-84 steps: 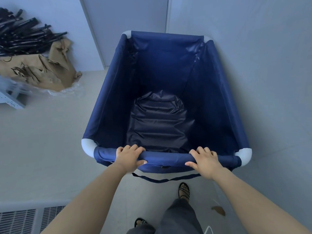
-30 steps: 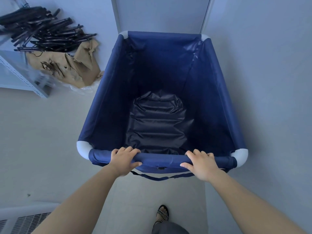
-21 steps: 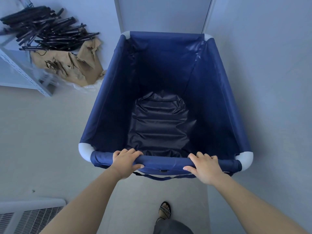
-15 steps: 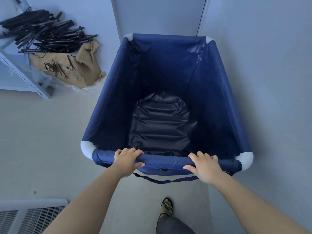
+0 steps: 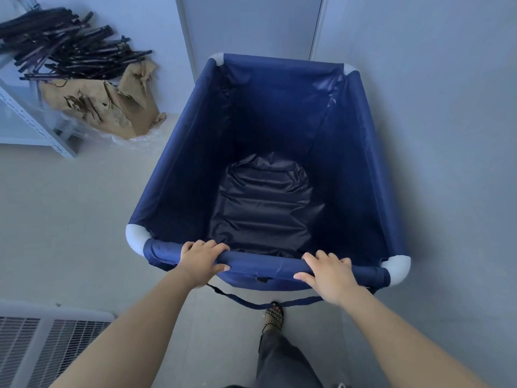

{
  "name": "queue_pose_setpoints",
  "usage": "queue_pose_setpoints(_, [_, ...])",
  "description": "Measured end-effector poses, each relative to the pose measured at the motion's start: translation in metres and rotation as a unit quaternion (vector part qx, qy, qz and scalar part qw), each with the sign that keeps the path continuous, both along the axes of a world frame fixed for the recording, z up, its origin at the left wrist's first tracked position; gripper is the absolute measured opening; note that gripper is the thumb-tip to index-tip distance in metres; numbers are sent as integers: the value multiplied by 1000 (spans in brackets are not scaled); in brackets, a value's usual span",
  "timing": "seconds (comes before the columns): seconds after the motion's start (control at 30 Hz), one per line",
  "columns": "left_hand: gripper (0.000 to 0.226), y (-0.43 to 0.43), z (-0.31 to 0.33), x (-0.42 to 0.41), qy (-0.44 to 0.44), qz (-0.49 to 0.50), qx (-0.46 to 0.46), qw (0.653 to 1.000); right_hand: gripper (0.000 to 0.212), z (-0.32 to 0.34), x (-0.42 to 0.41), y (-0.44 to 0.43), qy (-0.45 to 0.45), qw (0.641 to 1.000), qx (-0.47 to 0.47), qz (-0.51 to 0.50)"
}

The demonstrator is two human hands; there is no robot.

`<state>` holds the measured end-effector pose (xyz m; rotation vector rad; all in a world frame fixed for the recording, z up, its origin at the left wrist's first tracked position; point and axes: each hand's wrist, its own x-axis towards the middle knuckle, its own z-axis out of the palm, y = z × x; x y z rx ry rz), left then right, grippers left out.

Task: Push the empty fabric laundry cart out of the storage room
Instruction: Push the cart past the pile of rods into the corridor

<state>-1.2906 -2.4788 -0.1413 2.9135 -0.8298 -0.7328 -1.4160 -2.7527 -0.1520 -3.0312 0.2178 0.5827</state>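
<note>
A navy fabric laundry cart with white corner pieces stands in front of me, close along the wall on its right. Nothing lies inside it; only its dark wrinkled bottom shows. My left hand grips the near rim bar left of centre. On the same bar, right of centre, my right hand is closed around the fabric. A loose strap hangs under the near rim. The cart's far end points at a pale door between two wall edges.
Torn brown paper and a pile of black rods lie at the far left by a grey metal shelf frame. A white grille sits at the lower left. One sandalled foot steps under the cart's near end.
The cart and I have advanced toward the door, and the paper and rod pile has come closer on the left. Both hands keep the same hold on the rim.
</note>
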Motion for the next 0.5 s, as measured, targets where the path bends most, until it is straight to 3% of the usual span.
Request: queue_pose_setpoints(0.5, [34, -2, -10, -45, 2, 14, -52, 999, 52, 10, -32, -10, 44, 999, -17, 21])
